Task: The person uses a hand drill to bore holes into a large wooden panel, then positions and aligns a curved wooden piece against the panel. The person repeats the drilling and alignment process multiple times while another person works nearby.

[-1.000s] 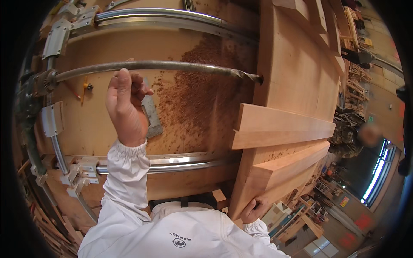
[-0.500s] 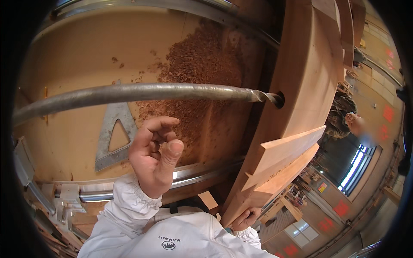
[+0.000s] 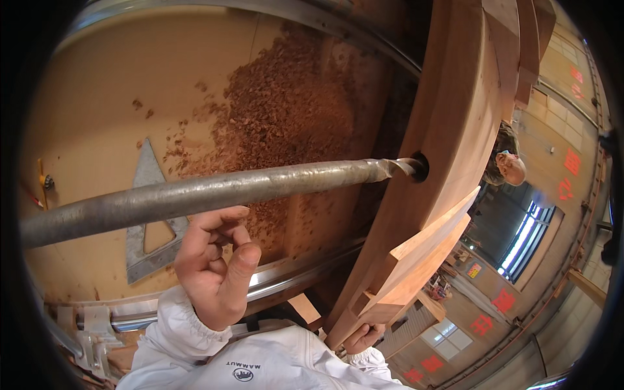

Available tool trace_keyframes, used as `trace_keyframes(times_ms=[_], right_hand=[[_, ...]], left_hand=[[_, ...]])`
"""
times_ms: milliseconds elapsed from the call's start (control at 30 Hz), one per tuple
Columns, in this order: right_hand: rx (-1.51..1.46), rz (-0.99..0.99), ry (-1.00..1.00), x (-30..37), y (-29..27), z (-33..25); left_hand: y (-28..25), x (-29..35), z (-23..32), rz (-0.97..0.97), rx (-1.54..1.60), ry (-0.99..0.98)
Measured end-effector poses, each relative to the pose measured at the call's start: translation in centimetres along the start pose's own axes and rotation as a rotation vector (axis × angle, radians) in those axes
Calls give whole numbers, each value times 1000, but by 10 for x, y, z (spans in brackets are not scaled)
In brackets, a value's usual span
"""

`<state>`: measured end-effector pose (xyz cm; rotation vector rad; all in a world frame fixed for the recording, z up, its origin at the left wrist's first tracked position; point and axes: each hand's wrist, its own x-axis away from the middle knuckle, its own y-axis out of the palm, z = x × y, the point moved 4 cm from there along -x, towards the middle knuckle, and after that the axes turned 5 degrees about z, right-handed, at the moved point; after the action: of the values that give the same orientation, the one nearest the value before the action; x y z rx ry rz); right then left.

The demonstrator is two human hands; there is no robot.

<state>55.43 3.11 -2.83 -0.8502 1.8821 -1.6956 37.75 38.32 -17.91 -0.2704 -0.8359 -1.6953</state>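
From the head camera, my left hand [image 3: 214,270] is raised just under the long metal drill shaft [image 3: 195,195], with its fingers curled loosely and the thumb standing up. It holds nothing; the forefinger tip sits very near the underside of the shaft, though I cannot tell whether it touches. The white cuff of my sleeve [image 3: 182,318] bunches at the wrist.

The drill shaft runs from the left rim across to the right, rising slightly, and its twisted tip [image 3: 400,168] enters a dark round hole [image 3: 421,166] in the side of the big upright timber beam [image 3: 448,162]. A lighter wooden block [image 3: 422,250] juts out of the beam lower down.

My right hand [image 3: 363,338] is low in the picture, at the bottom end of the beam, with its fingers closed around the wood's edge.

Behind the shaft lies a pale board surface [image 3: 97,117] strewn with a heap of reddish wood shavings [image 3: 286,110]. A grey metal triangle square [image 3: 151,224] rests flat on it, just left of my raised hand. A steel rail [image 3: 286,276] runs along the near edge of the board.

At the far right another person's head [image 3: 507,162] shows beyond the beam.
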Motion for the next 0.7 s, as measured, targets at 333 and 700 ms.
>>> trace_keyframes(times_ms=[333,700], right_hand=[[3,31,45,-2,1,-5],[1,25,-17,17,1,16]], left_hand=[[0,-4,7,117,48,64],[-1,-1,-2,122,66,6]])
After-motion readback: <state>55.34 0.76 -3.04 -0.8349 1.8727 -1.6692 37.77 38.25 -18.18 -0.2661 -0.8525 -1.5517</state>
